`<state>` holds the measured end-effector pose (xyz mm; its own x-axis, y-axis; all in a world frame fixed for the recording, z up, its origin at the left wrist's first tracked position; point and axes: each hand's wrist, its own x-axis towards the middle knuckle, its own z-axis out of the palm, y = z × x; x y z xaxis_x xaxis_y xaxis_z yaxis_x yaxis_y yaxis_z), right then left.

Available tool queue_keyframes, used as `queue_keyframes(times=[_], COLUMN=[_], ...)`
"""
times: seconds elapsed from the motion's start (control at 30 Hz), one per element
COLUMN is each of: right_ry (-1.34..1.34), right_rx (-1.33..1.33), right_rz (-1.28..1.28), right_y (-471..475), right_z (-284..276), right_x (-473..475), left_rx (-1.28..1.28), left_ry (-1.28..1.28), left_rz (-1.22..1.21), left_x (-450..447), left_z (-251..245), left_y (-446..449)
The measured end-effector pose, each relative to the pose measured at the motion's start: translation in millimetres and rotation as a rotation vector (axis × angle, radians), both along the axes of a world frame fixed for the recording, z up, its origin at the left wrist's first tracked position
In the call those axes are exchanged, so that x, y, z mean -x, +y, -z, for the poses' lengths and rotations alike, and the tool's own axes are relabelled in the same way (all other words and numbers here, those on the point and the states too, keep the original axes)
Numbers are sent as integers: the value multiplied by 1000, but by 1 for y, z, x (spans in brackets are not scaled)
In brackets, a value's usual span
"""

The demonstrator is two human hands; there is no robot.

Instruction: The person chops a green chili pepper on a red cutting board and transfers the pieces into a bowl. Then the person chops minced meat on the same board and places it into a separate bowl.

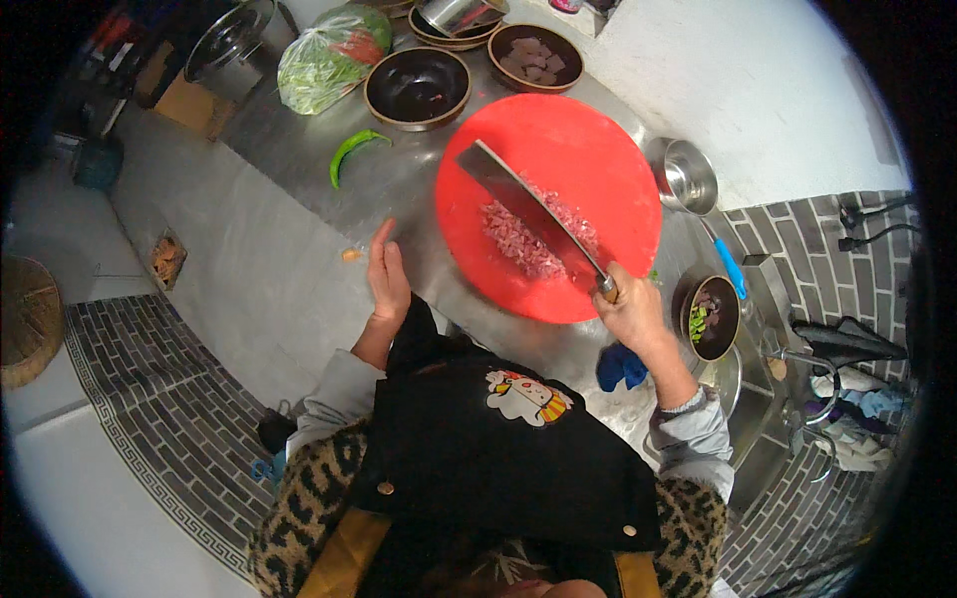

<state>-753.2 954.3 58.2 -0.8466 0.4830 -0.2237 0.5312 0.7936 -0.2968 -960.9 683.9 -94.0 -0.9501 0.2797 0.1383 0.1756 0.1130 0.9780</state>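
My right hand grips the wooden handle of a broad cleaver. The blade slants up and to the left across a round red cutting board. Chopped raw meat lies on the board on both sides of the blade, which hides part of it. Whether the edge touches the board, I cannot tell. My left hand is held left of the board, near the steel table's front edge, with nothing in it and the thumb apart from the fingers.
Behind the board stand a dark bowl, a bowl of dark cubes and bagged vegetables. A green chili lies left. To the right are a steel pot, a bowl with chopped greens, a blue cloth and a faucet.
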Motion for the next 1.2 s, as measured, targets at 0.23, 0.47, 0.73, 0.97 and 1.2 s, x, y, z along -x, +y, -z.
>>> queue_keyframes(times=[0.23, 0.47, 0.73, 0.97, 1.2], right_ry=[-68, -38, -61, 120, -93], right_rx=[-66, 7, -43, -51, -92], right_rz=[-87, -167, -24, 125, -28], right_y=[-7, -13, 6, 16, 31], right_z=[7, 5, 5, 3, 4], right_x=[-6, -18, -8, -6, 1], left_rx=[-2, 24, 34, 13, -12], left_ry=[42, 14, -141, -22, -144], left_rz=[-12, 6, 5, 29, 54], left_x=[-1, -2, -8, -8, -10], left_z=[9, 12, 15, 16, 13], left_y=[-3, -5, -8, -8, -6])
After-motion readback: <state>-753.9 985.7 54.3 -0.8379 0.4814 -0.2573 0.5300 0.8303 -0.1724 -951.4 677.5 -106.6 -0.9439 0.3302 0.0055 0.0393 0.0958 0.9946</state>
